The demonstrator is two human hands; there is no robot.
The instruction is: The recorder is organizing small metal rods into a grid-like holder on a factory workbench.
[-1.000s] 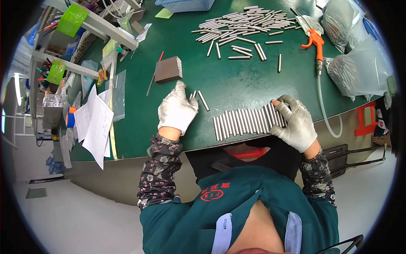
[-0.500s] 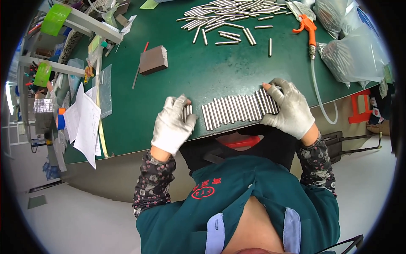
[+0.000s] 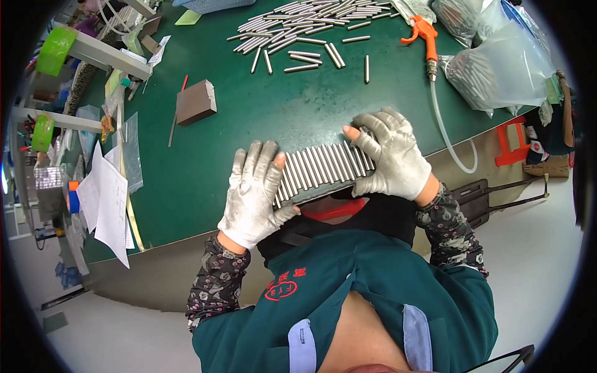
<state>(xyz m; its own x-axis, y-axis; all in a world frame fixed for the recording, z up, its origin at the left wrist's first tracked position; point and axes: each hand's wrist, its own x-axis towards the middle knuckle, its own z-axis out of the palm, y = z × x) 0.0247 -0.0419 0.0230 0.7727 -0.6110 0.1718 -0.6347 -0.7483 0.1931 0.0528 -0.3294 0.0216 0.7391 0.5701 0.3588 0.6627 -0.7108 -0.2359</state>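
Note:
A row of slim silver metal pins (image 3: 317, 166) lies side by side along the near edge of the green table. At its left end is my left hand (image 3: 252, 196), in a whitish glove with bare index and thumb tips. Index finger and thumb span the end pins lengthwise, while the other fingers stretch forward. My right hand (image 3: 393, 155), gloved likewise, curls around the right end. Its index fingertip is at the pins' far ends and its thumb at the near side, partly hiding the last pins. A dark strip shows along the row's near side.
Loose metal pins (image 3: 311, 23) lie heaped at the back. An orange air gun (image 3: 424, 38) with a clear hose is at right, beside plastic bags of pins (image 3: 491, 68). A brown block (image 3: 196, 102) lies left. Papers (image 3: 111, 198) hang at the table's left edge.
My left hand has brought its few pins right against the row, closing the gap, and its outer fingers have straightened. The whole view has shifted a little.

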